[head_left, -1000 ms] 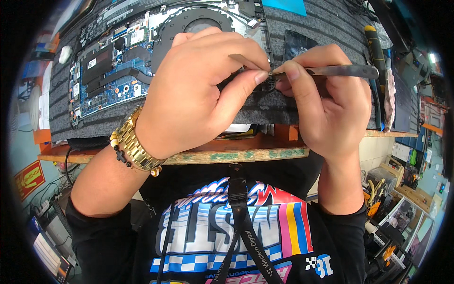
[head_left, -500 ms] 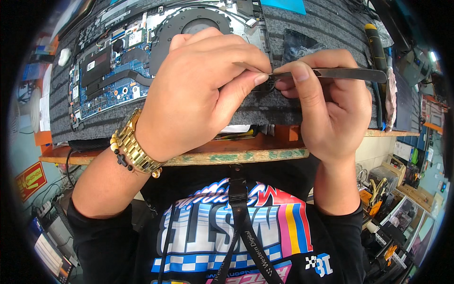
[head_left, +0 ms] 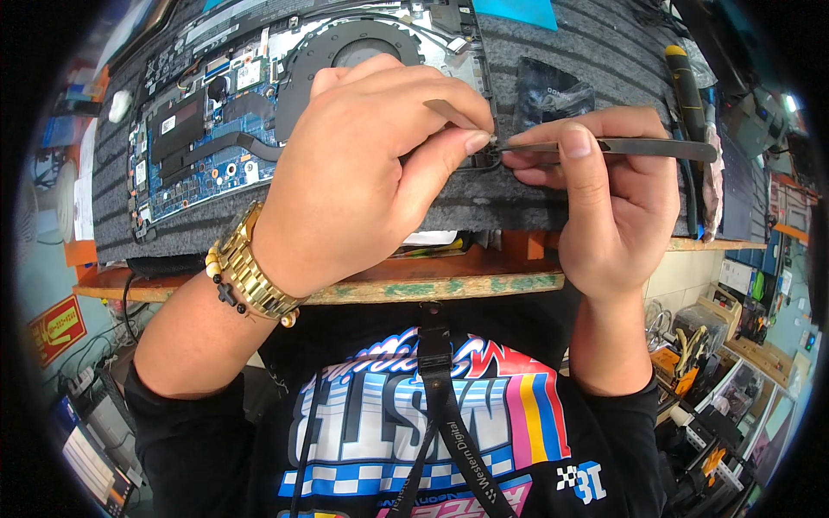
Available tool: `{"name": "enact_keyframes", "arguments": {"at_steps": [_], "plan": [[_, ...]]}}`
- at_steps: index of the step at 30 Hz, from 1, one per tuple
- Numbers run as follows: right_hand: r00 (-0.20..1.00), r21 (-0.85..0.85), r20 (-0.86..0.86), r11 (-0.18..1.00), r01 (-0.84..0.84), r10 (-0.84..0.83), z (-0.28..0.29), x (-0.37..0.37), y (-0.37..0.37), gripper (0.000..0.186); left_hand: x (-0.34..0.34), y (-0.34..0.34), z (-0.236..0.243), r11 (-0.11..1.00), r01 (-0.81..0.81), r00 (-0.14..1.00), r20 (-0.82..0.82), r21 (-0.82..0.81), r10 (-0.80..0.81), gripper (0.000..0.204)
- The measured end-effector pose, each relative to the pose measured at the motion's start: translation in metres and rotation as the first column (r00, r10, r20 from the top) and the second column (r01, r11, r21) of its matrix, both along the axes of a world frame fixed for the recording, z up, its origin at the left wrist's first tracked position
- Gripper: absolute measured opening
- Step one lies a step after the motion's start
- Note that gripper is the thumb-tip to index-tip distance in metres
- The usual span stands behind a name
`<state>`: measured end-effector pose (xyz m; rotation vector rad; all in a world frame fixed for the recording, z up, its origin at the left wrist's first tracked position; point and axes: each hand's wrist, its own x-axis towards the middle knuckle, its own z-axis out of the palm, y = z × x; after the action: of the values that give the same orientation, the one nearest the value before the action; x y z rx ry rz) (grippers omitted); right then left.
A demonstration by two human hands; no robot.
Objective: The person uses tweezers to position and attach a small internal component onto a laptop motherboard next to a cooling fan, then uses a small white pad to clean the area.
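Note:
An opened laptop (head_left: pixel 259 164) lies on the mat, its blue circuit board, black fan (head_left: pixel 354 52) and flat heat pipe exposed. My left hand (head_left: pixel 363 173) reaches over its near right part, thumb and forefinger pinched on a thin, pointed, flat metal piece (head_left: pixel 447 112). What kind it is I cannot make out. My right hand (head_left: pixel 613 190) is closed around dark metal tweezers (head_left: pixel 661 149). Their tip points left at the laptop's near right corner (head_left: pixel 490 160), close to my left fingertips. The small part between the two hands is too little to identify.
A grey striped mat (head_left: pixel 596 52) covers the bench, whose worn wooden edge (head_left: pixel 449 287) runs before me. Right of the laptop lies a black packet (head_left: pixel 553 91). A yellow-and-black handled tool (head_left: pixel 684 82) lies farther right. A white cotton-like tuft (head_left: pixel 119 105) sits at left.
My right hand and the tweezers have shifted slightly right and down, drawing a little away from my left fingertips. More of the laptop's corner and the black packet shows. My left hand stays nearly in place.

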<state>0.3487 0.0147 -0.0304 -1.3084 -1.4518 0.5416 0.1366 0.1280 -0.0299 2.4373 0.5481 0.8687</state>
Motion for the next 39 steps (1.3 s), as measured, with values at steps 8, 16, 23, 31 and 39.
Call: {"name": "enact_keyframes", "arguments": {"at_steps": [8, 16, 23, 31, 39], "plan": [[0.995, 0.088, -0.06, 0.993, 0.083, -0.078, -0.007, -0.006, -0.001, 0.006, -0.001, -0.002, 0.002, 0.997, -0.026, 1.0, -0.018, -0.071, 0.025, 0.005], [0.997, 0.103, 0.058, 0.993, -0.055, 0.049, -0.01, 0.007, -0.002, 0.005, -0.004, -0.003, 0.005, 0.995, -0.024, 0.999, -0.028, -0.097, 0.021, 0.005], [0.873, -0.013, -0.478, 0.993, -0.117, 0.096, -0.008, 0.008, -0.002, 0.009, 0.002, -0.002, 0.013, 0.998, -0.019, 0.999, -0.048, -0.063, 0.016, 0.006], [0.849, 0.037, -0.482, 0.973, -0.228, 0.217, -0.008, 0.017, -0.003, 0.009, 0.005, 0.001, 0.006, 0.997, 0.01, 1.0, 0.013, -0.078, -0.009, 0.009], [0.87, 0.046, -0.493, 0.998, 0.046, -0.018, -0.011, 0.009, 0.003, 0.016, 0.006, 0.001, 0.001, 0.999, 0.009, 0.999, 0.032, -0.043, -0.008, 0.01]]}}
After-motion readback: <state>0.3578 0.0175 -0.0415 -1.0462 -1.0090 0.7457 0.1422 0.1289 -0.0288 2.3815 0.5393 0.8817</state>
